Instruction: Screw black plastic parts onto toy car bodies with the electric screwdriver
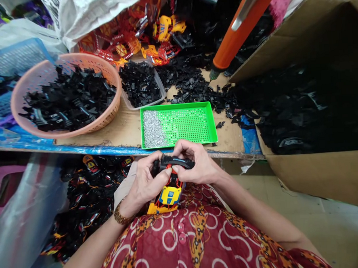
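Note:
A yellow, red and black toy car (170, 195) rests against my lap, with its black end turned toward the table. My left hand (147, 178) grips it from the left, thumb pressed near the red frame. From the other side my right hand (195, 161) closes on a curved black piece (182, 162) with small pale lettering, which lies across that end of the car. Both thumbs press close together there. My fingers hide much of the black end. Just beyond my hands, a green perforated tray (194, 141) holds many small silvery pieces at its left side.
A pink basket (15, 104) and a clear tub (161, 86) hold black plastic parts, with more scattered behind the tray. An orange screwdriver (233, 31) hangs above the table. At right stands a cardboard box (324, 177). Toy cars (85, 188) are piled below left.

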`<action>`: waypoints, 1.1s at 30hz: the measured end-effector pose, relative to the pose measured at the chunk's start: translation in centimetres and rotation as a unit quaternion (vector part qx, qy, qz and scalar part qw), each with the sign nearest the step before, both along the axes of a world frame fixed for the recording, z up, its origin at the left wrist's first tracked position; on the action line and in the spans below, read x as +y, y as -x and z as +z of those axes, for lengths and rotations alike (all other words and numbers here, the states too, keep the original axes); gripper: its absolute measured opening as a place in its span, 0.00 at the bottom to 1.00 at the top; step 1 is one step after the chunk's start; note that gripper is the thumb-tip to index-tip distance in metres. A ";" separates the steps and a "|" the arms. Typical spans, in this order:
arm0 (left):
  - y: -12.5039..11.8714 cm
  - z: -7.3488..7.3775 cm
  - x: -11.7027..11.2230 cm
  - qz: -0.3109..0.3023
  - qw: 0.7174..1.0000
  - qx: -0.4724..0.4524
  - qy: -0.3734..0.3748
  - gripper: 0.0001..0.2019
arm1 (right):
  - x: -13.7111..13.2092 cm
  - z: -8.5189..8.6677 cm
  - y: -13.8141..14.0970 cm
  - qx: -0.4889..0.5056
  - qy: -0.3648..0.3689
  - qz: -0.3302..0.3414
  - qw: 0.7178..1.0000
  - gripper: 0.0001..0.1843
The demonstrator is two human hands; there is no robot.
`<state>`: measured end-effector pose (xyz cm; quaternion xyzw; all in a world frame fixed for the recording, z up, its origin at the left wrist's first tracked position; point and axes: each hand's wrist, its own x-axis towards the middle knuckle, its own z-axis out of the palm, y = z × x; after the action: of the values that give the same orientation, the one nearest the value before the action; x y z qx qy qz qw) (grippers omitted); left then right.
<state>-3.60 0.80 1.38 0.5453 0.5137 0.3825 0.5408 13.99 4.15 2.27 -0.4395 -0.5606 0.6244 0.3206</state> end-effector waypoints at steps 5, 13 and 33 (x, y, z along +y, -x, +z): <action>0.0 0.1 0.1 -0.007 1.000 0.013 -0.022 0.08 | 0.0 0.2 0.3 0.006 -0.009 -0.002 1.000 0.11; 0.1 -0.1 0.2 -0.005 0.999 0.024 -0.025 0.09 | 0.0 0.5 0.5 -0.002 -0.012 -0.010 1.000 0.10; 0.3 -1.3 -0.7 0.065 0.975 -0.148 0.154 0.13 | -0.3 -1.9 -0.9 0.036 0.104 0.030 0.994 0.15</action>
<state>-3.90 0.14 0.10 0.3583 0.5152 0.4097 0.6621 14.87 3.87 0.42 -0.4306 -0.4940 0.7038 0.2741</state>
